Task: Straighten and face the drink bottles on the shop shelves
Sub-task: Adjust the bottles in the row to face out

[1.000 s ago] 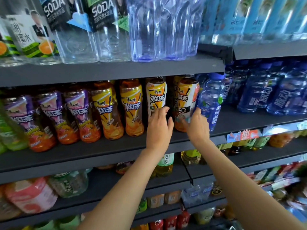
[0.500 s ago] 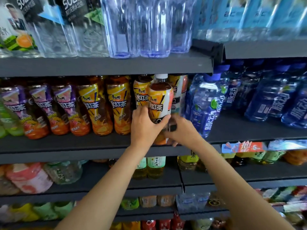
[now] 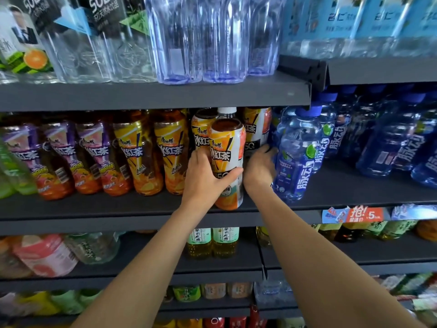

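The right hand (image 3: 260,169) has gone in behind the front bottle, between it and the blue sports-drink bottle (image 3: 298,159), so most of its fingers are hidden and I cannot tell whether they grip anything. The left hand (image 3: 205,178) is wrapped round the white-and-orange iced tea bottle (image 3: 229,162), thumb across its label, holding it upright at the front edge of the dark middle shelf (image 3: 118,218); its base sits right at the lip. Half a second ago the right hand was at the foot of this bottle; now it reaches deeper beside it, and the bottle stands a touch further forward and squarer. The label reads 冰红茶 with "50" beneath, partly covered by the thumb. The blue bottle reads 脉动. Above, black labels (image 3: 104,10) say "SODA", their tops cut off. A red price tag (image 3: 365,214) shows "5".
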`<state>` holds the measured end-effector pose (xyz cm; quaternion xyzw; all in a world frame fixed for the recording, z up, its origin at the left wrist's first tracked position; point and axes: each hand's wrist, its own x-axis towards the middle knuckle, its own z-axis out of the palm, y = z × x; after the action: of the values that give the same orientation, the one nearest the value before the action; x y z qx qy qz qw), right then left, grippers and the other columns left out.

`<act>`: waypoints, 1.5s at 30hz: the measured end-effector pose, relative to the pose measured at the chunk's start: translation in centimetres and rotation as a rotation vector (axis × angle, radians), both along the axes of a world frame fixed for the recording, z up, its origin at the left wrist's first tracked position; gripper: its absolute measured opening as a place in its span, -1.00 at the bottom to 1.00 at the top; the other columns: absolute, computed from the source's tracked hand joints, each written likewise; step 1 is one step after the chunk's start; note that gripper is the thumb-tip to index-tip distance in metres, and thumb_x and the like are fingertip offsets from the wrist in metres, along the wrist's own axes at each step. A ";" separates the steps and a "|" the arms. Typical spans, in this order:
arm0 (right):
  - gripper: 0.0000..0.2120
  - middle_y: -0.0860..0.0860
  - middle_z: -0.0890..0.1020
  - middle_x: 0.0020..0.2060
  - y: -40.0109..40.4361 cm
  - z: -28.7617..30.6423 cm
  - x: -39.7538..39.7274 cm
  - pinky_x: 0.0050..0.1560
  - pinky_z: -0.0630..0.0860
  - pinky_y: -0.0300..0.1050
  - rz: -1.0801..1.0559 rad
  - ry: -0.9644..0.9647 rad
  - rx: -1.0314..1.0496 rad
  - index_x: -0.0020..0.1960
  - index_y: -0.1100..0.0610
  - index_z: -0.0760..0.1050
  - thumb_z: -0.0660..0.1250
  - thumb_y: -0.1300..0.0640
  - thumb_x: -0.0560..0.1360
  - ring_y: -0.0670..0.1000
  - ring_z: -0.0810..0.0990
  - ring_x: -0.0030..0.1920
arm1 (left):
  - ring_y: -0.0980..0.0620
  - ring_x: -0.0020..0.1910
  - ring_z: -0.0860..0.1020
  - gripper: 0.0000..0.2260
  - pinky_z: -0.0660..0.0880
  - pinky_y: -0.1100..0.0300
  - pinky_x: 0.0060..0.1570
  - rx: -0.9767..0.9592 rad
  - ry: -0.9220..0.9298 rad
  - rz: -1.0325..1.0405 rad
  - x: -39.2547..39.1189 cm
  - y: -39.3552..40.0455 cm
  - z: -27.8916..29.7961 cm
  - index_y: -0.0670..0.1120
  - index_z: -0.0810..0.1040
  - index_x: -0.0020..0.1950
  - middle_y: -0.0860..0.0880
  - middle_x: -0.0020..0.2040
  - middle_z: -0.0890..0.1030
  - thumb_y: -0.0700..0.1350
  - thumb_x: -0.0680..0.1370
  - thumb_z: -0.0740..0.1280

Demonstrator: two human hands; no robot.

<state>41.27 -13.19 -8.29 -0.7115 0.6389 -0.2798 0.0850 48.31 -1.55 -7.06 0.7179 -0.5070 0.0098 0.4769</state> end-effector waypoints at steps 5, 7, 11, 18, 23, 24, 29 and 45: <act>-0.59 0.27 0.43 0.26 -0.7 -0.3 0.0 -0.05 0.50 0.09 0.000 -0.085 0.023 0.40 0.29 0.09 0.07 0.30 0.59 0.26 0.56 0.11 | -0.04 0.21 0.39 -0.37 0.35 0.17 0.12 0.001 0.001 -0.026 0.1 0.0 0.0 -0.17 0.35 0.24 -0.08 0.15 0.39 0.16 0.35 0.46; -0.54 0.29 0.44 0.25 -0.9 0.2 -0.2 0.04 0.47 0.12 0.021 -0.201 0.073 0.40 0.29 0.10 0.16 0.26 0.56 0.29 0.51 0.17 | -0.04 0.22 0.39 -0.36 0.36 0.15 0.16 0.001 0.005 -0.034 0.2 -0.1 0.0 -0.17 0.35 0.26 -0.08 0.17 0.38 0.16 0.35 0.46; -0.35 0.26 0.48 0.23 -1.2 0.7 -1.2 0.11 0.45 0.07 0.170 -0.310 0.161 0.41 0.27 0.11 0.36 0.12 0.47 0.26 0.49 0.21 | -0.03 0.22 0.39 -0.36 0.38 0.13 0.18 0.005 0.013 -0.058 0.4 0.1 0.1 -0.18 0.35 0.27 -0.09 0.17 0.38 0.14 0.36 0.46; -0.51 0.13 0.51 0.22 -1.4 1.7 -1.6 -0.53 0.38 -0.43 0.335 -0.519 0.330 0.37 0.08 0.30 0.33 0.17 0.48 0.08 0.51 0.01 | -0.03 0.21 0.38 -0.38 0.38 0.12 0.19 -0.001 0.024 -0.055 0.1 0.2 0.1 -0.18 0.35 0.26 -0.09 0.16 0.38 0.13 0.37 0.46; -0.55 0.13 0.52 0.22 -1.2 1.7 -1.1 -0.69 0.26 -0.45 0.317 -0.545 0.338 0.33 0.13 0.37 0.37 0.16 0.47 0.10 0.53 0.00 | -0.04 0.20 0.39 -0.39 0.40 0.07 0.19 0.005 0.009 -0.036 -0.1 0.3 0.1 -0.19 0.35 0.24 -0.09 0.15 0.38 0.14 0.37 0.45; -0.56 0.14 0.53 0.22 -1.1 1.7 -1.1 -0.60 0.37 -0.42 0.308 -0.533 0.333 0.33 0.14 0.37 0.36 0.16 0.48 0.11 0.54 0.02 | -0.05 0.20 0.39 -0.38 0.39 0.07 0.20 0.004 0.006 -0.026 -0.2 0.3 0.0 -0.19 0.35 0.25 -0.10 0.15 0.38 0.15 0.37 0.44; -0.56 0.24 0.47 0.24 1.3 1.6 -2.4 0.15 0.45 0.02 0.302 -0.392 0.167 0.34 0.28 0.31 0.29 0.17 0.51 0.25 0.45 0.23 | -0.08 0.20 0.40 -0.37 0.38 0.14 0.11 -0.010 0.025 0.050 -1.2 0.1 0.0 -0.20 0.32 0.23 -0.12 0.16 0.37 0.15 0.37 0.45; -0.53 0.19 0.60 0.07 4.5 0.7 -5.4 -0.10 0.39 -0.12 0.458 -0.197 0.162 0.17 0.25 0.44 0.45 0.02 0.40 0.20 0.55 0.09 | -0.05 0.11 0.41 -0.48 0.40 0.20 -0.03 -0.102 -0.025 0.177 -3.1 0.5 -1.3 -0.21 0.36 0.18 -0.13 0.12 0.40 0.07 0.42 0.44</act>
<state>35.86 -8.73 -7.63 -0.7978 0.4702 -0.2690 0.2646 45.19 -1.03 -8.36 0.7346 -0.4463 0.0866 0.5036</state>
